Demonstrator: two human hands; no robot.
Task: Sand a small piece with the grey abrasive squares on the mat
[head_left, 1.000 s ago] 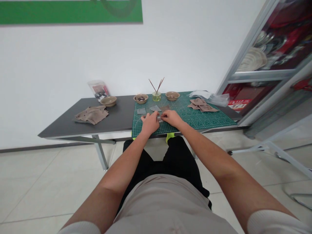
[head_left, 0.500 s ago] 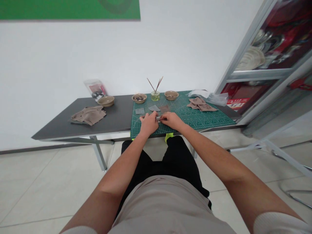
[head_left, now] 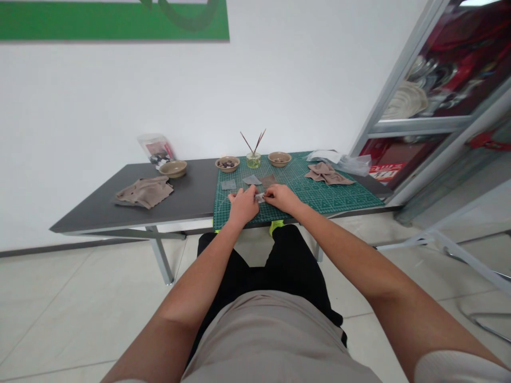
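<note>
My right hand (head_left: 282, 198) pinches a small, shiny, translucent strip (head_left: 260, 198) over the gridded green mat (head_left: 319, 198); my left hand (head_left: 244, 206) meets its other end, though I cannot tell its grip; beyond lie thin grey pieces (head_left: 229, 184) and round tan bowls (head_left: 280, 163).

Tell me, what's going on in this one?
A person's left hand and right hand are close together over a green cutting mat, fingers at a small pale piece between them; the exact grip is too small to make out. Just beyond lie two gray flat pieces and a brown one. Farther back, a clear jar of thin sticks stands between two bowls.
</note>
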